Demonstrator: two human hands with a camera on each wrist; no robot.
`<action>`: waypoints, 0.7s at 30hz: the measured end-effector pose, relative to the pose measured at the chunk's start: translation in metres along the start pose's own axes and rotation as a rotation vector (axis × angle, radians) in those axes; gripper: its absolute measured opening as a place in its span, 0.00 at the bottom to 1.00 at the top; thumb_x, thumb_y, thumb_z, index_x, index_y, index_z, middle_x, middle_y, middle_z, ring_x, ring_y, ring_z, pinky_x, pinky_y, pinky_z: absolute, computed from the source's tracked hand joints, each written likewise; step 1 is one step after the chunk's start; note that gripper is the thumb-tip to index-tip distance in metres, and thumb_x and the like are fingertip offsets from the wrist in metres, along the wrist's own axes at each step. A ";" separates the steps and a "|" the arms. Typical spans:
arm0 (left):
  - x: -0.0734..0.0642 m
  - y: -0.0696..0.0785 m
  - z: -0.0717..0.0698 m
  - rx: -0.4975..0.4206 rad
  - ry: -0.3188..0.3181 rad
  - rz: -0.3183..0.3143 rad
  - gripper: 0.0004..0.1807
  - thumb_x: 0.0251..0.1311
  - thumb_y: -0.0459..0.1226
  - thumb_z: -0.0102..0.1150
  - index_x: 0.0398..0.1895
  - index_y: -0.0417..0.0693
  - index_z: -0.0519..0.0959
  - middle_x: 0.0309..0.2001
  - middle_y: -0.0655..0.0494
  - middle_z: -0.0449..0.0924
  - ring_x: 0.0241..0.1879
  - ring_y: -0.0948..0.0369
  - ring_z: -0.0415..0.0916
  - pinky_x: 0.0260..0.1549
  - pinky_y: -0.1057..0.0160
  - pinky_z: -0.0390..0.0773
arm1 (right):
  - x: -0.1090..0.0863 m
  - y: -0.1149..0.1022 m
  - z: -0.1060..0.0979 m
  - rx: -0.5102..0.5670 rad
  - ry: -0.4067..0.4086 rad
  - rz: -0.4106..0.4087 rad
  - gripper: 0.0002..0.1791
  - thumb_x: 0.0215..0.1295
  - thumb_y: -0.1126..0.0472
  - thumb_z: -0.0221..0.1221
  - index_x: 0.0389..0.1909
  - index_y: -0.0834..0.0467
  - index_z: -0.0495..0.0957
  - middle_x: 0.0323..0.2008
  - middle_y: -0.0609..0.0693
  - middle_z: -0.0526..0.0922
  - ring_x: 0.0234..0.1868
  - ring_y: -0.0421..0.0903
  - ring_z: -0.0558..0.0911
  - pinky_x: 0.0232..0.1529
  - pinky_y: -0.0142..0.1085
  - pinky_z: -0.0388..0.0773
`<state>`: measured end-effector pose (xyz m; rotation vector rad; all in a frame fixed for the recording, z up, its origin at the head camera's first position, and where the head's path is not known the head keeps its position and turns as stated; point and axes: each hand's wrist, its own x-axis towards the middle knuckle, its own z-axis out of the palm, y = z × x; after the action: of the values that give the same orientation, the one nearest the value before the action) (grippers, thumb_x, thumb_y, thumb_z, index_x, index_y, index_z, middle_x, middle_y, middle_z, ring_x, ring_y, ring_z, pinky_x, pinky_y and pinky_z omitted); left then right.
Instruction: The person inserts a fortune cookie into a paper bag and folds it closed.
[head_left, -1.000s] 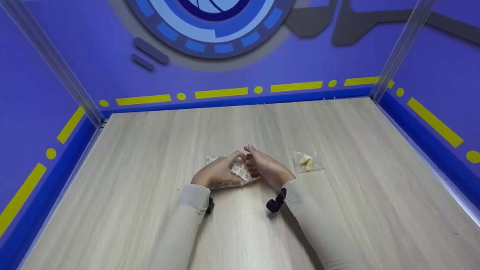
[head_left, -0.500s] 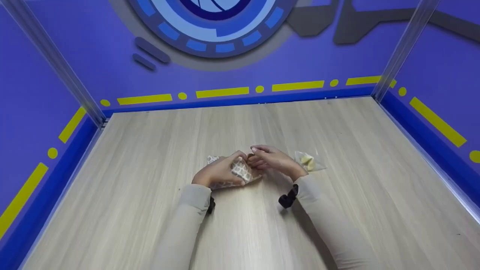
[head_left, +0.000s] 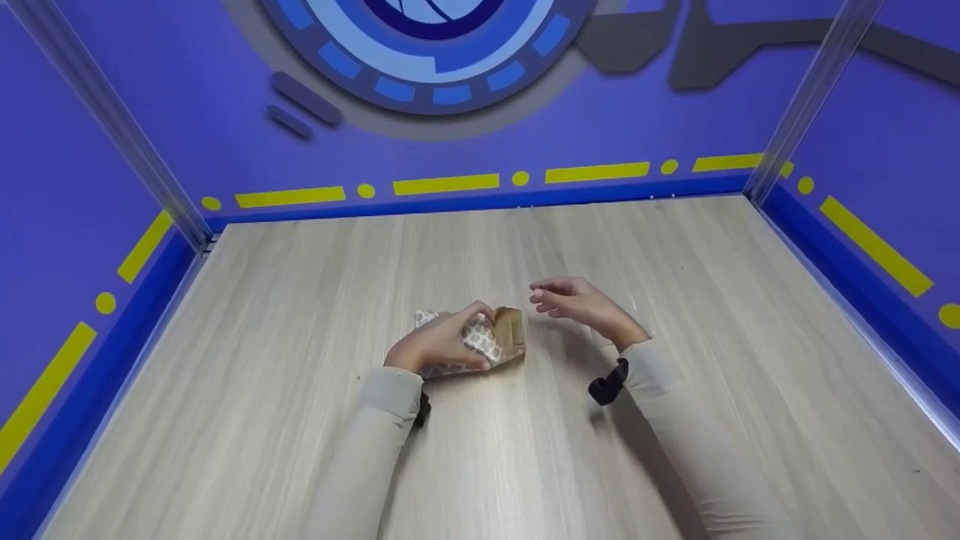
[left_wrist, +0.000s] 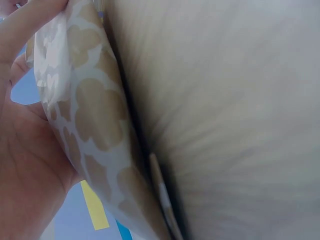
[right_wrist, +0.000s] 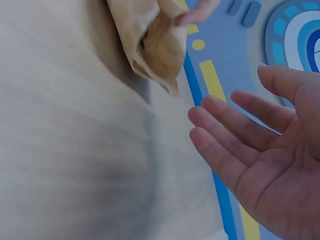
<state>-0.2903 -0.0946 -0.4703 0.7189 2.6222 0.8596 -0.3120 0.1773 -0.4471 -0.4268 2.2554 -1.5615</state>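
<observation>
A paper bag (head_left: 481, 339) with a white and tan flower-like print lies on its side on the table. My left hand (head_left: 442, 343) grips it across the body, thumb on the near side and fingers over the far side. In the left wrist view the printed paper (left_wrist: 100, 115) runs along the palm. The bag's brown mouth (right_wrist: 162, 47) gapes toward the right; in the right wrist view its inside looks dark at the fold. My right hand (head_left: 581, 304) hovers right of that mouth, fingers loosely spread and holding nothing.
The wooden table (head_left: 480, 465) has a blue and purple wall (head_left: 450, 161) with yellow marks behind it and at both sides. The right forearm and hand cover most of the spot where a small clear packet lay.
My right hand has drawn away from the bag's mouth to the right, uncovering the opening. The clear packet with pale yellow pieces is now hidden behind it. The left hand keeps its grip.
</observation>
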 end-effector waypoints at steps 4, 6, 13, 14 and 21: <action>-0.001 0.000 0.000 -0.007 0.001 -0.002 0.40 0.41 0.49 0.76 0.59 0.69 0.65 0.47 0.54 0.80 0.41 0.58 0.76 0.45 0.54 0.75 | -0.005 0.001 -0.012 -0.077 0.066 -0.005 0.28 0.70 0.52 0.54 0.64 0.65 0.68 0.60 0.62 0.75 0.60 0.56 0.76 0.61 0.46 0.71; -0.001 0.000 0.000 -0.009 0.000 0.005 0.40 0.42 0.49 0.76 0.60 0.69 0.65 0.47 0.54 0.80 0.41 0.58 0.76 0.45 0.54 0.75 | -0.008 0.001 -0.018 -0.122 0.098 -0.012 0.28 0.69 0.50 0.55 0.64 0.63 0.69 0.60 0.60 0.75 0.60 0.55 0.75 0.62 0.47 0.70; 0.000 -0.002 0.000 -0.034 -0.008 0.044 0.40 0.43 0.47 0.76 0.60 0.65 0.66 0.43 0.54 0.81 0.37 0.59 0.76 0.40 0.58 0.75 | -0.017 0.004 -0.040 -0.210 0.170 -0.047 0.26 0.69 0.51 0.55 0.63 0.60 0.71 0.60 0.58 0.76 0.62 0.54 0.74 0.63 0.49 0.68; 0.000 -0.003 0.000 -0.033 -0.007 0.045 0.40 0.42 0.47 0.76 0.60 0.65 0.66 0.43 0.54 0.81 0.37 0.59 0.76 0.40 0.58 0.75 | -0.019 0.005 -0.043 -0.216 0.173 -0.053 0.26 0.69 0.51 0.55 0.63 0.60 0.71 0.60 0.58 0.76 0.62 0.55 0.74 0.63 0.50 0.68; 0.000 -0.003 0.000 -0.033 -0.006 0.055 0.41 0.41 0.47 0.77 0.61 0.63 0.66 0.42 0.54 0.81 0.37 0.59 0.77 0.40 0.58 0.75 | -0.030 0.013 -0.066 -0.239 0.161 -0.056 0.28 0.70 0.50 0.55 0.64 0.62 0.69 0.62 0.61 0.74 0.64 0.56 0.73 0.64 0.52 0.67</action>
<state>-0.2916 -0.0966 -0.4726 0.7869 2.5877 0.9116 -0.3159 0.2497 -0.4342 -0.4458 2.5881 -1.4016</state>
